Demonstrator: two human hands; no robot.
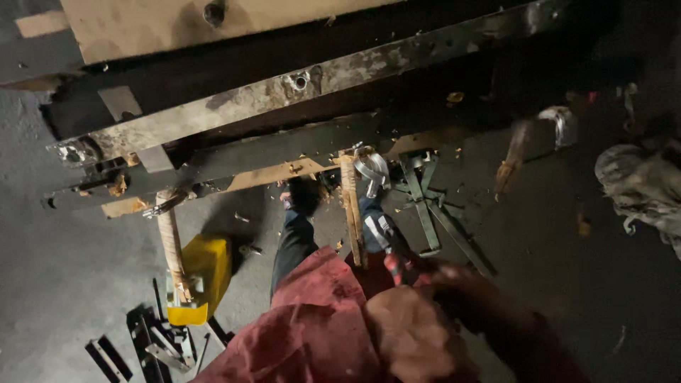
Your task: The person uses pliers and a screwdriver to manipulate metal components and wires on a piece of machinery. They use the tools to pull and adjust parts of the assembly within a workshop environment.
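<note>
- Head view: the right hand (461, 291), blurred, is closing around a red-handled tool (389, 245) beside the wooden handle (350, 209), just below the metal frame (284, 89); left hand (411, 333) grip cannot be told (motion blur). Judged step: working at the frame; steadier aim needed.
- Yellow container (206, 273) and metal strips (433, 213) are crowding the floor.

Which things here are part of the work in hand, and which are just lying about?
In hand:
- right hand, blurred, on a red-handled tool
- left hand, empty as far as shows
- wooden-handled hammer upright beside them
- metal frame rail

Lying about:
- yellow container
- loose metal strips
- crossed steel bars
- rag pile
</note>
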